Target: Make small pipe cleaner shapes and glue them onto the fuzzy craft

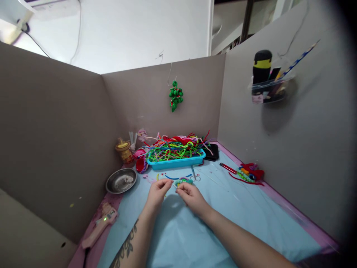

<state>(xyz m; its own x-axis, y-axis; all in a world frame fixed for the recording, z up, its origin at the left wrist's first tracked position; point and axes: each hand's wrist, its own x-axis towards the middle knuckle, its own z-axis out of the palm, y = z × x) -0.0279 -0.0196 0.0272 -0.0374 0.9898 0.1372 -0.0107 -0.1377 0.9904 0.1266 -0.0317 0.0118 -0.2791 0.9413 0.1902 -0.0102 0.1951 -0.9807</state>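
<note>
My left hand point(159, 190) is pinched, its thumb and forefinger pressed together over the blue cloth. Facing it, my right hand point(192, 199) is closed too, fingertips a small gap away. What each pinch holds is too small to make out; a thin pale bit shows between them. Just behind my right fingers is a small teal, yellow and purple fuzzy pipe-cleaner piece point(184, 180); whether I touch it I cannot tell. Small scissors point(195, 178) lie beyond it, near a blue pipe-cleaner length point(175, 178).
A blue tray point(175, 163) heaped with pipe cleaners point(178, 147) stands at the back. At left are a metal bowl point(113, 184) with white bits and a pink glue gun point(102, 227). Colourful pipe-cleaner pieces point(248, 173) lie right. Grey panels enclose three sides; a green ornament point(175, 97) hangs behind.
</note>
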